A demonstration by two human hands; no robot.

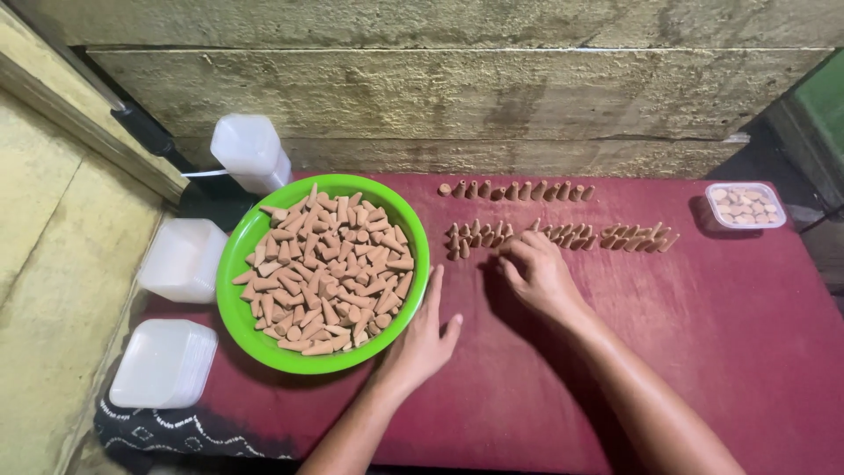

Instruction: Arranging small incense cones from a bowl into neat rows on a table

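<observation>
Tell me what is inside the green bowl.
The green bowl holds a heap of tan cones, lying every way. The cones cover its bottom, so anything beneath them is hidden.

Left hand [425,339] flat, right hand [538,274] curled

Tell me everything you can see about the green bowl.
The green bowl is round, shallow and bright, seemingly plastic. It sits upright at the left end of the red table, heaped with small tan cones. The left hand lies flat against its right rim. White lidded containers stand to its left.
</observation>
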